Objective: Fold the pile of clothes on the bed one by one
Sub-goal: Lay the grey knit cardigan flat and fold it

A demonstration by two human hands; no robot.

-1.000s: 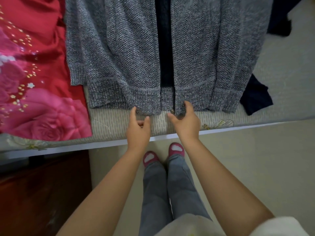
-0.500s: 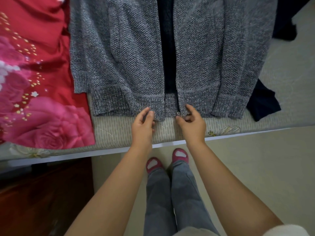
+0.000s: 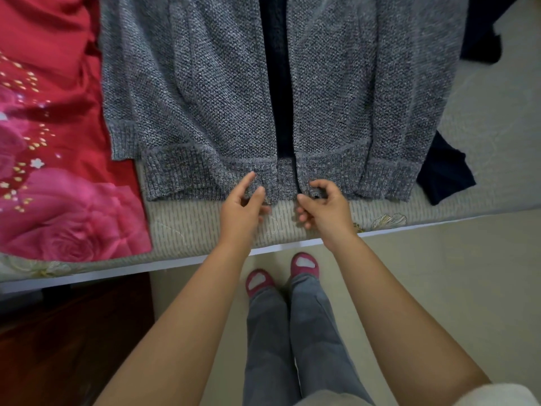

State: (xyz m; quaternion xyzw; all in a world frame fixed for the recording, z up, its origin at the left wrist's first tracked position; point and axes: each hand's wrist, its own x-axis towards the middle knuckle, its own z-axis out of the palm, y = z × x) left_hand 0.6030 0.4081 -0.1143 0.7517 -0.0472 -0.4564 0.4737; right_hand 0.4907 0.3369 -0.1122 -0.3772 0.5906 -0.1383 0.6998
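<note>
At the bed's (image 3: 205, 230) near edge: grey knit cardigan (image 3: 205, 98), front up, unzipped. Your left hand (image 3: 241, 212) rests relaxed on its hem; your right hand (image 3: 323, 208) pinches the zipper end. Soft, stretchy, probably weighty; grasp the ribbed hem.

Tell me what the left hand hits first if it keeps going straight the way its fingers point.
The left hand points up the bed, fingers already at the grey cardigan; it would first meet the ribbed hem of that cardigan's left front panel, though contact is hard to judge.
</note>
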